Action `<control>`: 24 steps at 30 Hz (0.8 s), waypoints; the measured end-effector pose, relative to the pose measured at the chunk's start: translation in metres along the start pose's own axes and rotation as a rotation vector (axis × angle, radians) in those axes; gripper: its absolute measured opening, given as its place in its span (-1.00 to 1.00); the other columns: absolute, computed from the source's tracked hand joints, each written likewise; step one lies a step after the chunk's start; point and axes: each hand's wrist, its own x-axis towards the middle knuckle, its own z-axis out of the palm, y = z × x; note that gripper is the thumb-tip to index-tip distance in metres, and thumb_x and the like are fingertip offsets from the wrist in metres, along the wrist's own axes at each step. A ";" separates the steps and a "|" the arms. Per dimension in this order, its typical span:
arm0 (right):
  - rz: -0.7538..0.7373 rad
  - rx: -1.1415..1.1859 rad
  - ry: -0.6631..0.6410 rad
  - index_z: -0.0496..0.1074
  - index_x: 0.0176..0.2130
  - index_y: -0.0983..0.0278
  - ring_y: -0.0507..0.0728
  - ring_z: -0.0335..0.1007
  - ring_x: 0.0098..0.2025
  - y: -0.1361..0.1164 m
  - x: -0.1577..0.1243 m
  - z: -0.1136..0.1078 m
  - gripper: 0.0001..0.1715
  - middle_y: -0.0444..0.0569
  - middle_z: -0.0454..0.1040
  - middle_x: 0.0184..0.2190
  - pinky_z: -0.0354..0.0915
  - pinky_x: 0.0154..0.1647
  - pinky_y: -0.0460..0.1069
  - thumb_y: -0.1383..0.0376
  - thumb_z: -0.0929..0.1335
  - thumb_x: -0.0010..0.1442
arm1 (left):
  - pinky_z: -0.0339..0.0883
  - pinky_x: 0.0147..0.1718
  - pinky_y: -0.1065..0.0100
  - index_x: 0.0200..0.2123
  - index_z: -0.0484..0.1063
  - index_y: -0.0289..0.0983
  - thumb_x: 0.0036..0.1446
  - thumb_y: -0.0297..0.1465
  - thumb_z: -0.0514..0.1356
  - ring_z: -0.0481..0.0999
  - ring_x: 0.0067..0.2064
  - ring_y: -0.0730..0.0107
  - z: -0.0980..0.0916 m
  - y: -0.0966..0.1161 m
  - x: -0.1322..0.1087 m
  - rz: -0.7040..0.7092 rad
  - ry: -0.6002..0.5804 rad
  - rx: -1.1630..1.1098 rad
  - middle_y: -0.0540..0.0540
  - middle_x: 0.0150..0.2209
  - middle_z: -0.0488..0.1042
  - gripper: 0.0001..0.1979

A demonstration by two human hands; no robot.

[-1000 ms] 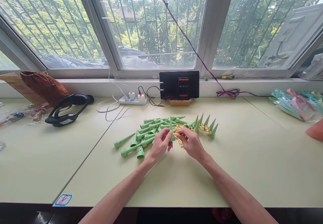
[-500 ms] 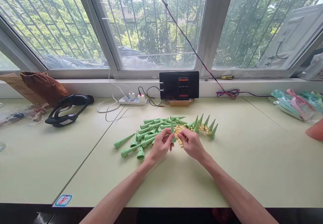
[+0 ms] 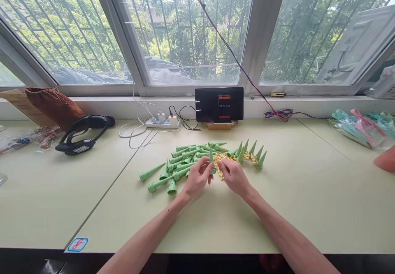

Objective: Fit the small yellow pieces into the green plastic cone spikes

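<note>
Upright in my left hand [image 3: 199, 176] is a green plastic watering spike [image 3: 211, 154], its pointed end up and its wide base between the fingers. My right hand [image 3: 233, 175] is closed in a pinch just right of that spike; whatever its fingertips hold is too small and hidden to make out. Behind and between the hands lies a pile of small yellow plastic pieces [image 3: 221, 175]. A heap of similar green spikes [image 3: 182, 159] spreads to the left. Several green spikes [image 3: 261, 161] stand point-up on the right, with yellow pieces beside them.
A tablet-like black screen [image 3: 203, 105] stands at the back by the window. Left of it is a white power strip [image 3: 151, 122] with cables. A black headset [image 3: 82, 144] and brown pouch [image 3: 54, 105] lie far left; bagged coloured items [image 3: 354, 130] lie far right.
My right fingertips have shifted very slightly to the right. The spike in my left hand has also moved a touch rightward; the rest looks the same.
</note>
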 end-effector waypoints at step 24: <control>-0.101 -0.018 -0.023 0.20 -0.45 0.23 0.06 0.14 -0.45 0.000 0.000 -0.003 -0.68 -0.10 0.27 -0.48 0.09 -0.43 -0.04 0.32 0.17 0.36 | 0.24 -0.68 0.49 -0.29 0.28 -0.26 0.24 -0.14 0.14 0.34 -0.61 0.62 -0.002 -0.001 0.000 -0.026 0.027 0.025 0.02 -0.36 0.36 -0.71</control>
